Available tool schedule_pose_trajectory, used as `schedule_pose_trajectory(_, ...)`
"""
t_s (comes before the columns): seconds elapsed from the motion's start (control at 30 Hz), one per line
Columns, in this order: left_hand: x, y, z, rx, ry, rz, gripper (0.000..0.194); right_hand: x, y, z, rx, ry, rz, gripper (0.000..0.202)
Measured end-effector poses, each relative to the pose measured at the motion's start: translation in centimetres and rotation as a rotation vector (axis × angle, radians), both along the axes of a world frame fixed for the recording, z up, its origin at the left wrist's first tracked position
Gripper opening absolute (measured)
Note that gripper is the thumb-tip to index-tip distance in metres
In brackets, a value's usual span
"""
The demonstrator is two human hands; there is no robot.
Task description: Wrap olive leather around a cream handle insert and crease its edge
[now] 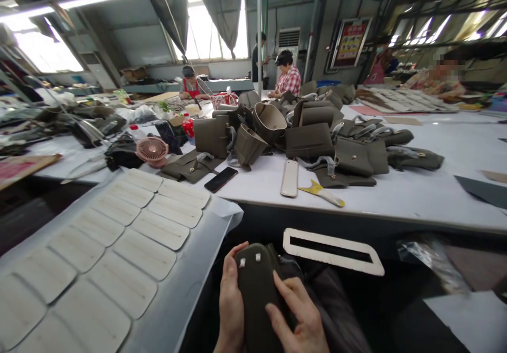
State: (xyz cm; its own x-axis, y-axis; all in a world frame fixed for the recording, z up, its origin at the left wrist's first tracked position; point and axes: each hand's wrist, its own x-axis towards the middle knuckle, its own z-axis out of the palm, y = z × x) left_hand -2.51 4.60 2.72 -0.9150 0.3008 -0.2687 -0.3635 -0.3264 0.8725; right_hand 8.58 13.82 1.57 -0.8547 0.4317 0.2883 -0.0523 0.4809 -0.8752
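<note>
Low in the head view, over my lap, is a dark olive handbag with its long rounded base turned up. Two small white tabs stick out near the far end of that base. My left hand wraps the bag's left side, its fingertips at the far corner. On the right side, my right hand grips the bag, with thumb and fingers resting on the base and edge. A pale oblong frame with a long slot lies just beyond, to the right of the bag.
Left stands a board bearing rows of pale rounded panels. The white table ahead holds piled olive bags, a phone, a pale strip, a yellow-headed scraper and a pink fan. Several people sit or stand farther back.
</note>
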Motion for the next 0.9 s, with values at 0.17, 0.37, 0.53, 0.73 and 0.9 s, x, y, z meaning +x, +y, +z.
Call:
schedule_pose_trajectory(0.17, 1.2, 0.5, 0.1, 0.175, -0.001, -0.02, 0.052, 0.2, 0.4, -0.5, 0.026, -0.024, -0.065, 0.047)
schedule_pose_trajectory(0.37, 2.4, 0.5, 0.2, 0.112, 0.211, -0.116, 0.078, 0.1, 1.4, -1.3, 0.051, -0.002, -0.051, 0.058)
schedule_pose_trajectory(0.53, 1.2, 0.7, 0.6, 0.063, 0.37, -0.017, 0.058, -0.1, 2.0, -0.8, -0.051, -0.075, -0.004, 0.061)
schedule_pose_trajectory(0.73, 1.1, 0.9, 0.6, 0.125, 0.253, -0.078, 0.06, -2.4, 4.3, 3.3, 0.071, -0.104, -0.002, 0.058)
schedule_pose_trajectory(0.9, 1.1, 1.1, 0.4, 0.055, 0.31, -0.115, 0.061, -4.1, 5.0, 5.5, 0.204, -0.1, 0.042, 0.042)
